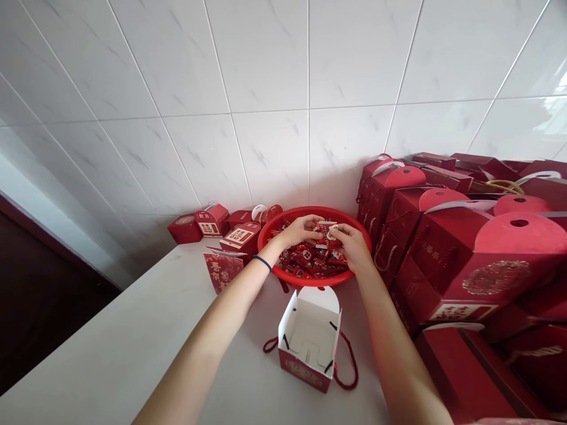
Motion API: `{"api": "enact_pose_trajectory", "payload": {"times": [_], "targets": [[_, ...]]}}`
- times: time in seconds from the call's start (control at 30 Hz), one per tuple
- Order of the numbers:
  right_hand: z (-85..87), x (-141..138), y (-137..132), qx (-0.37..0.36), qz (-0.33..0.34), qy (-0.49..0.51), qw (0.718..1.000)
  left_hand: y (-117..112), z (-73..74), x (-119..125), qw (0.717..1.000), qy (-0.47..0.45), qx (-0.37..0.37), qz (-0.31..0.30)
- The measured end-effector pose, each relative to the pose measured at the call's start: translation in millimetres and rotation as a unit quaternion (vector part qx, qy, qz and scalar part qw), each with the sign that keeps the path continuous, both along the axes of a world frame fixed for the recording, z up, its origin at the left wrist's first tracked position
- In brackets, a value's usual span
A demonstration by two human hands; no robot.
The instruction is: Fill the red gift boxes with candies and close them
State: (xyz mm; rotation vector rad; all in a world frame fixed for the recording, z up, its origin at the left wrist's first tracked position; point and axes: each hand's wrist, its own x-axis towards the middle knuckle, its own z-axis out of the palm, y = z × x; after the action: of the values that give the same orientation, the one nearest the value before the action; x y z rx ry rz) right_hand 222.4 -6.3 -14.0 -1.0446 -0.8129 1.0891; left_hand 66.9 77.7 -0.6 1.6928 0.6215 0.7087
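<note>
My left hand (302, 232), with a dark band at the wrist, reaches over the red plastic basin (310, 282). Its fingers are curled together around a small red wrapped candy. Just to its right, my right hand (353, 243) pinches a red and white candy packet (326, 232) between thumb and fingers. Beneath both hands lies a heap of red wrapped candies (310, 260). An open gift box (305, 372), white inside and dark red outside, stands between my forearms. No contents show in it, and its red cord handles hang out at the sides.
Many red gift boxes (443, 254) are stacked on the right, close to my right arm. Smaller red boxes (241, 237) and a red printed card or bag (224, 270) stand left of the basin. A tiled wall (270, 147) rises behind the white table (146, 336).
</note>
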Motion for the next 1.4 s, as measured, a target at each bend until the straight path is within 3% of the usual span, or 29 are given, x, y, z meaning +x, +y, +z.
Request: {"api": "enact_pose_trajectory", "payload": {"times": [0.33, 0.43, 0.57, 0.73, 0.83, 0.97, 1.17, 1.4], "targets": [[-3.3, 1, 4, 0.004, -0.024, 0.018, 1.0, 1, 1.9, 0, 0.997, 0.043, 0.056, 0.002], [-5.5, 2, 8, 0.005, -0.055, 0.029, 0.998, -3, 5.5, 0, 0.987, 0.138, 0.079, -0.007], [-6.4, 3, 10, 0.005, -0.086, 0.04, 0.995, -6, 4.8, 0, 0.947, 0.303, 0.069, -0.085], [-4.6, 2, 10, -0.006, -0.093, 0.045, 0.995, -11, -0.2, 2, 0.884, 0.435, 0.05, -0.165], [-4.8, 2, 11, -0.012, -0.095, 0.047, 0.994, -18, 2.3, 6, 0.862, 0.468, 0.096, -0.171], [-7.5, 4, 14, -0.019, -0.104, 0.052, 0.993, -25, 4.0, 12, 0.81, 0.529, 0.173, -0.184], [-10.0, 5, 16, -0.016, -0.111, 0.057, 0.992, -22, -4.1, 15, 0.814, 0.516, 0.16, -0.212], [-7.9, 4, 14, -0.006, -0.102, 0.06, 0.993, -21, -1.7, 14, 0.813, 0.532, 0.109, -0.21]]}}
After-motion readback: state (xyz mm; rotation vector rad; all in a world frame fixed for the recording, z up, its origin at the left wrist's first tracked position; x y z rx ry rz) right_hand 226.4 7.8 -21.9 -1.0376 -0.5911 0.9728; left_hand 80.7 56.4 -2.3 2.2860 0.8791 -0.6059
